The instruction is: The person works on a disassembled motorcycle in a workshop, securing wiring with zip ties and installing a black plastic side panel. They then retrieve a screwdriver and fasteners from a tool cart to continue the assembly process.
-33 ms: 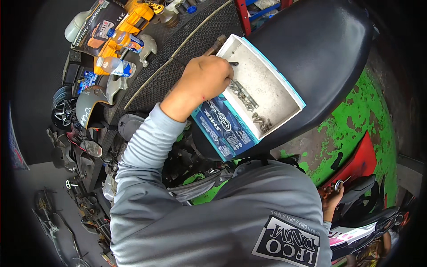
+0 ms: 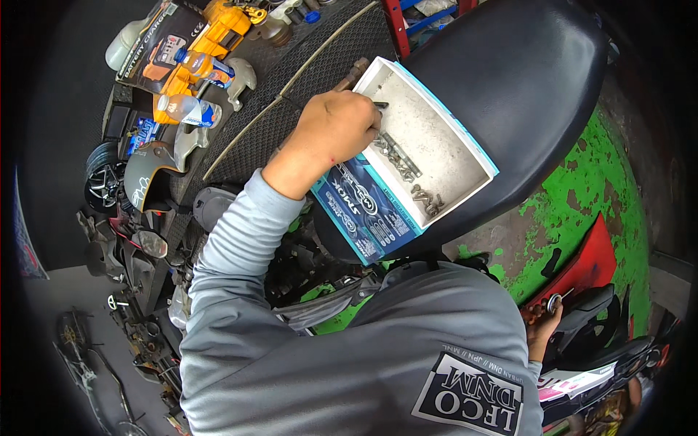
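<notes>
My left hand (image 2: 331, 131) reaches over the near-left side of an open white-and-blue cardboard box (image 2: 454, 142), fingers curled closed. A short dark piece (image 2: 381, 105) sticks out beside the knuckles; what the fingertips hold is hidden beneath the hand. Along the box's near side lie several small screws and bolts (image 2: 429, 201) and a thin metal rod (image 2: 402, 155). Low at the right, partly behind my body, my right hand (image 2: 542, 330) is closed on a small round metal part (image 2: 555, 303) with a thin pin pointing out of it.
The box rests on a black motorcycle seat (image 2: 523, 80). Beyond the left hand is a dark mesh-topped bench (image 2: 291, 80) with plastic bottles (image 2: 190, 109) and a yellow tool (image 2: 225, 29). A worn green surface (image 2: 582, 189) and a red panel (image 2: 585, 261) lie at the right.
</notes>
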### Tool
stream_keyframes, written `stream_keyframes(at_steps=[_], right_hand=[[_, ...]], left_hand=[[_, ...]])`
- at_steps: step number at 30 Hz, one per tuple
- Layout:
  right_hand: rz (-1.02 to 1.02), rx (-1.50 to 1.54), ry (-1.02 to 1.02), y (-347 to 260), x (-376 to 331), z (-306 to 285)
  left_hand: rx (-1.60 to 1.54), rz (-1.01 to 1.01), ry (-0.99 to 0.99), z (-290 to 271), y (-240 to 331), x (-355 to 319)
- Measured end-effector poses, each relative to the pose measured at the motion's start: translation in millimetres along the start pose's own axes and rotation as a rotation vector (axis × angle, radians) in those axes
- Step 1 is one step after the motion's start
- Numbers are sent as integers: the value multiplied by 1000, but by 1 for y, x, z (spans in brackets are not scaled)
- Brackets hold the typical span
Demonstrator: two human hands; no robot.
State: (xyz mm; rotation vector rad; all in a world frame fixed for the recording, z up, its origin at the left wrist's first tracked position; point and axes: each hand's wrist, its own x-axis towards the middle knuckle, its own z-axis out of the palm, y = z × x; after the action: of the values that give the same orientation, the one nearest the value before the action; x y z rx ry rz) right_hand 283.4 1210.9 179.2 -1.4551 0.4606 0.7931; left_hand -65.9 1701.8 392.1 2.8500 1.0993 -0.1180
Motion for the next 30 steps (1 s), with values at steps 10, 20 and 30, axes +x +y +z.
stream_keyframes(at_steps=[10,20,30], right_hand=[[-9,-14,-5,-4,-11,5],[-4,47,-34,-4,-5,0],[-15,5,-56,-15,1,23]], left_hand=[[35,33,-74,2,0,7],[-1149,-102,21,-30,-51,-29],[-1425,-284,222,6,-36,-38]])
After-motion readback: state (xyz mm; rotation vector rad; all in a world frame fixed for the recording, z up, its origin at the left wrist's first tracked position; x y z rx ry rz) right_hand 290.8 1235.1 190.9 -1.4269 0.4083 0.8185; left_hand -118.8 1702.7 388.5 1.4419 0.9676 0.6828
